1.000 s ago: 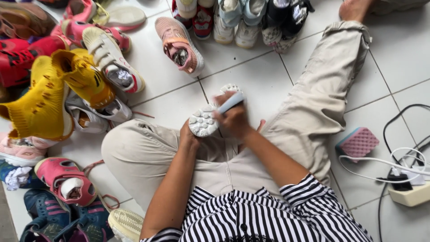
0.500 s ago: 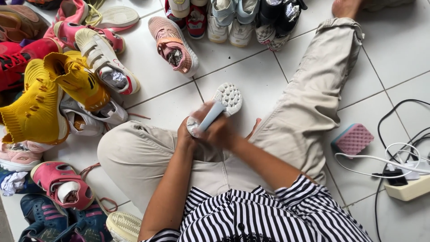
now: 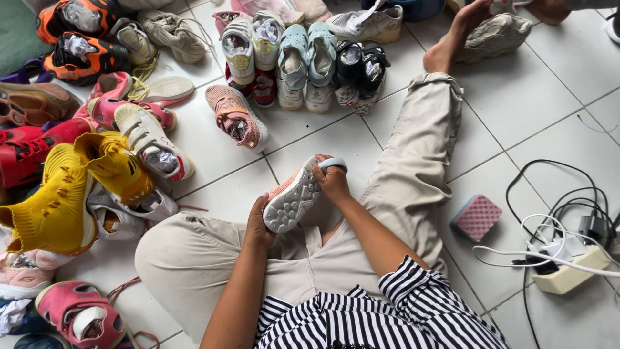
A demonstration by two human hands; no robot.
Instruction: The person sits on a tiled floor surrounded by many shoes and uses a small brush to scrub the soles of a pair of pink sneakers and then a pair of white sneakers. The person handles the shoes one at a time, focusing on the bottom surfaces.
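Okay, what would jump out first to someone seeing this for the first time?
Probably the small pink shoe at the centre, sole up, gripped by the left hand at one end and the right hand at the other. To the left lies a bright yellow pair of shoes amid a heap of footwear, and a pink sponge sits on the tiled floor at right.

2 yellow shoes [image 3: 48, 207], 1 pink sponge [image 3: 476, 217], 1 power strip [image 3: 568, 274] (approx. 25 shoes total).

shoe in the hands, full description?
The small shoe is held sole-up over the lap: pale grey-white studded rubber sole, salmon-pink upper showing along its far edge. It lies tilted, toe end toward the upper right. The left hand grips the heel end; the right hand presses a light blue tool near the toe.
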